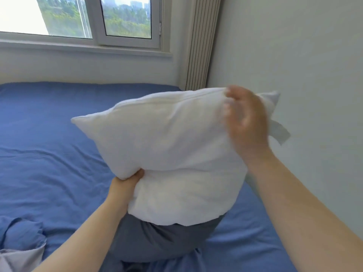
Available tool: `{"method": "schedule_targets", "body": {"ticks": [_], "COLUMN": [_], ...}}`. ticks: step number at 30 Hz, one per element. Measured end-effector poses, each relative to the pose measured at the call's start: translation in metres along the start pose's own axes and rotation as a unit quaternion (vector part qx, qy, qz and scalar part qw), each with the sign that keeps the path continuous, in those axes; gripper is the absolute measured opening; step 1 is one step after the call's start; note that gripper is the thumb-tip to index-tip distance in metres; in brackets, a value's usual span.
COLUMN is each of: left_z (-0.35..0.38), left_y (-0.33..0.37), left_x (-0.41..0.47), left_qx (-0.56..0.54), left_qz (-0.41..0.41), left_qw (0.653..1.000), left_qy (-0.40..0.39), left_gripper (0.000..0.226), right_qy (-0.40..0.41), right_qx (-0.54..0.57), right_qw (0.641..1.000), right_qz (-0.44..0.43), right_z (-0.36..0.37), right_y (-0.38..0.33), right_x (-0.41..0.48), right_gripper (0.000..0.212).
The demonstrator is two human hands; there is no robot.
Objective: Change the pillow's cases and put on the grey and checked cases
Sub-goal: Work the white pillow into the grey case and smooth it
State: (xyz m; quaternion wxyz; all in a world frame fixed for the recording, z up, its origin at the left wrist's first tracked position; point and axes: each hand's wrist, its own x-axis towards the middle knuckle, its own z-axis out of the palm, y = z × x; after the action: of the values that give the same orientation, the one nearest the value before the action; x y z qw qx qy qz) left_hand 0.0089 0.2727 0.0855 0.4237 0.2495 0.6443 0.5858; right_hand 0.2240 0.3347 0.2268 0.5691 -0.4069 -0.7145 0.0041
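Observation:
A bare white pillow (172, 154) stands tilted above the bed, its lower end tucked into a dark grey case (163, 240) that bunches on the sheet. My left hand (127, 183) grips the pillow's lower left edge from below. My right hand (245, 122) is blurred at the pillow's upper right corner, fingers curled over the top seam. A white label (280, 132) hangs from that corner behind the hand.
The bed has a blue sheet (49, 134). Crumpled blue fabric (19, 234) and a pale grey piece (17, 260) lie at the lower left. A window (94, 18) runs behind the bed, a ribbed radiator (200, 42) stands in the corner, and a white wall (304, 55) is on the right.

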Motion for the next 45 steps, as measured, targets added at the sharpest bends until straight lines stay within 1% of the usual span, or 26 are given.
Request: {"method": "schedule_targets", "body": {"ticks": [1, 2, 3, 4, 5, 6, 7, 8, 9, 11, 13, 15, 19, 20, 22, 23, 25, 28, 32, 34, 37, 38, 39, 40, 42, 45], "left_z": [-0.004, -0.008, -0.012, -0.016, -0.02, -0.023, -0.025, -0.027, -0.028, -0.032, -0.037, -0.042, -0.051, -0.052, -0.052, -0.051, -0.051, -0.049, -0.039, -0.031, -0.035, -0.04, -0.043, -0.042, -0.042, -0.048], "left_y": [0.0, 0.0, 0.0, 0.0, 0.0, -0.001, -0.002, -0.002, -0.002, -0.003, -0.004, -0.005, -0.007, -0.008, -0.007, -0.006, -0.003, 0.002, 0.0, -0.001, 0.02, 0.032, 0.042, 0.053, 0.06, 0.059], "left_x": [0.004, 0.008, 0.011, 0.013, 0.015, 0.018, 0.019, 0.02, 0.02, 0.021, 0.022, 0.023, 0.027, 0.028, 0.03, 0.031, 0.034, 0.041, 0.046, 0.046, 0.05, 0.053, 0.054, 0.057, 0.055, 0.048], "left_qx": [-0.007, -0.019, -0.029, -0.035, -0.038, -0.037, -0.032, -0.024, -0.014, -0.004, 0.003, 0.012, 0.018, 0.018, 0.02, 0.021, 0.024, 0.013, 0.017, 0.027, 0.026, -0.005, -0.039, -0.072, -0.099, -0.119], "left_qz": [0.003, 0.003, 0.003, 0.0, 0.0, 0.002, 0.003, 0.004, 0.001, -0.001, -0.002, -0.004, -0.009, -0.006, 0.003, 0.005, 0.001, -0.013, -0.037, -0.046, -0.028, -0.016, -0.009, -0.004, 0.005, 0.024], "left_qw": [1.0, 0.999, 0.999, 0.999, 0.999, 0.999, 0.999, 1.0, 1.0, 0.999, 0.999, 0.998, 0.997, 0.997, 0.997, 0.998, 0.998, 0.999, 0.999, 0.999, 0.999, 1.0, 0.999, 0.997, 0.991, 0.984], "left_qy": [0.017, 0.031, 0.039, 0.037, 0.025, 0.009, -0.007, -0.018, -0.026, -0.038, -0.053, -0.068, -0.073, -0.073, -0.069, -0.065, -0.056, -0.038, -0.005, 0.013, 0.027, 0.018, -0.007, -0.038, -0.087, -0.127], "left_gripper": [0.02, 0.031, 0.037, 0.038, 0.039, 0.039, 0.04, 0.041, 0.041, 0.042, 0.04, 0.035, 0.025, 0.021, 0.017, 0.015, 0.012, 0.029, 0.041, 0.047, 0.042, 0.043, 0.045, 0.048, 0.051, 0.057], "right_qy": [0.093, 0.155, 0.157, 0.086, -0.033, -0.161, -0.265, -0.32, -0.327, -0.266, -0.2, -0.18, -0.207, -0.215, -0.262, -0.294, -0.344, -0.384, -0.49, -0.464, -0.388, -0.343, -0.312, -0.31, -0.335, -0.274], "right_qx": [-0.006, -0.015, -0.027, -0.041, -0.043, -0.029, -0.005, 0.024, 0.05, 0.076, 0.052, 0.051, 0.119, 0.11, 0.067, 0.049, 0.059, 0.106, -0.014, -0.044, -0.103, -0.091, -0.077, -0.08, -0.101, -0.08], "right_qw": [0.993, 0.973, 0.941, 0.904, 0.865, 0.827, 0.794, 0.77, 0.759, 0.759, 0.765, 0.756, 0.698, 0.692, 0.681, 0.677, 0.678, 0.674, 0.677, 0.709, 0.802, 0.834, 0.854, 0.864, 0.862, 0.894], "right_qz": [0.068, 0.172, 0.298, 0.417, 0.499, 0.538, 0.547, 0.552, 0.561, 0.589, 0.611, 0.627, 0.675, 0.68, 0.681, 0.673, 0.648, 0.622, 0.549, 0.529, 0.442, 0.422, 0.409, 0.389, 0.368, 0.345], "right_z": [-0.013, -0.023, -0.028, -0.027, -0.02, -0.008, 0.006, 0.021, 0.034, 0.053, 0.062, 0.065, 0.072, 0.075, 0.079, 0.081, 0.084, 0.077, 0.071, 0.074, 0.065, 0.061, 0.057, 0.055, 0.055, 0.051], "right_y": [0.019, 0.039, 0.059, 0.076, 0.088, 0.094, 0.094, 0.09, 0.089, 0.091, 0.101, 0.111, 0.125, 0.128, 0.134, 0.138, 0.137, 0.133, 0.123, 0.12, 0.124, 0.123, 0.124, 0.126, 0.12, 0.113], "right_x": [-0.015, -0.032, -0.052, -0.073, -0.096, -0.117, -0.134, -0.145, -0.151, -0.15, -0.143, -0.136, -0.124, -0.123, -0.121, -0.122, -0.119, -0.113, -0.113, -0.111, -0.094, -0.086, -0.083, -0.077, -0.073, -0.072], "right_gripper": [0.028, 0.022, 0.019, 0.018, 0.017, 0.015, 0.012, 0.011, 0.013, 0.022, 0.02, 0.016, 0.031, 0.028, 0.012, 0.02, 0.025, 0.033, 0.036, 0.041, 0.036, 0.04, 0.042, 0.044, 0.04, 0.025]}}
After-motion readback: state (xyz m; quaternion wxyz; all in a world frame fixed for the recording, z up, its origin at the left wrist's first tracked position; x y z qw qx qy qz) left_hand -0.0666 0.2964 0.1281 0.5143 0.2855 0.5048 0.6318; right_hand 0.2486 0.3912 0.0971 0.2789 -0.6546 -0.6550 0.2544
